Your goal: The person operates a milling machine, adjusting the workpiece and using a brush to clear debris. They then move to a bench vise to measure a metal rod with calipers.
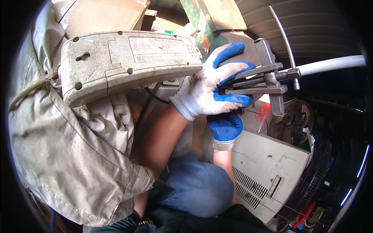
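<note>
My left hand (204,83), in a white glove with blue-coated fingers, grips a steel puller (274,77) with jaw arms, a threaded center screw and a sliding bar through the screw's end. Its jaws point left, among my fingers, and whatever lies between them is hidden. My right hand (225,128), in a blue-coated glove, is just below the left one, closed with its fingertips hidden behind it; what it holds cannot be made out. A large grimy pale plastic power strip (130,62) hangs to the upper left of my left hand, above my forearm.
Gray draped cloth (66,155) fills the left. Behind are cardboard (97,11) and a green painted board (194,15). A white pipe (334,63) runs to the right. Below right are a vented beige metal casing (268,163) and dark fans (291,120). My knee (198,186) is below my hands.
</note>
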`<state>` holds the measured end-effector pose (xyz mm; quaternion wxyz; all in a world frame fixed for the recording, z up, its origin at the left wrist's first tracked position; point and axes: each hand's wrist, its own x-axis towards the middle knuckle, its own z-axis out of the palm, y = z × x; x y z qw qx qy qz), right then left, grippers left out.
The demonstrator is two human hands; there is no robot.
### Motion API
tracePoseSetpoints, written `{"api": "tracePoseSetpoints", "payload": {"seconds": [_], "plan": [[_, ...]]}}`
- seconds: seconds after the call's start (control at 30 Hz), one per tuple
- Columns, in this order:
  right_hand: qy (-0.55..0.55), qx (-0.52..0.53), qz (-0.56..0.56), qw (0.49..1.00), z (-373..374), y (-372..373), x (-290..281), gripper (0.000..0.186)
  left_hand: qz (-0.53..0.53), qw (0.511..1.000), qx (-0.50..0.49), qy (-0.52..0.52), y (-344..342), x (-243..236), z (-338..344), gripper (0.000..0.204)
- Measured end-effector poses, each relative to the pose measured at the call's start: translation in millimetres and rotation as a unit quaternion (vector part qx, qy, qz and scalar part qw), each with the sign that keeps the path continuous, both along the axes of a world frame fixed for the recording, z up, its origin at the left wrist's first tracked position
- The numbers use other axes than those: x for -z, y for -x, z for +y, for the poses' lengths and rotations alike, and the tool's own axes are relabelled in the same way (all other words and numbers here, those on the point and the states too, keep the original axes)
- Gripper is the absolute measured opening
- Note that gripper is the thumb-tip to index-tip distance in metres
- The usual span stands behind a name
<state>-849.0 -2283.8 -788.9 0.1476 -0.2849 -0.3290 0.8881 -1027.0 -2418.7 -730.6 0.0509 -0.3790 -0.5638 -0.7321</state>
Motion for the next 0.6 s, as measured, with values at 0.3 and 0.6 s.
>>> {"api": "tracePoseSetpoints", "payload": {"seconds": [0.3,0.6], "plan": [[0.133,0.064,0.076,0.986,5.7,12.5,-16.3,0.046,-0.003,1.000,0.018,-0.015,1.8,0.1,1.9,0.068],[-0.061,0.051,-0.027,0.996,38.1,-14.1,-8.1,0.039,-0.010,1.000,0.020,-0.019,1.5,-0.8,0.7,0.068]]}}
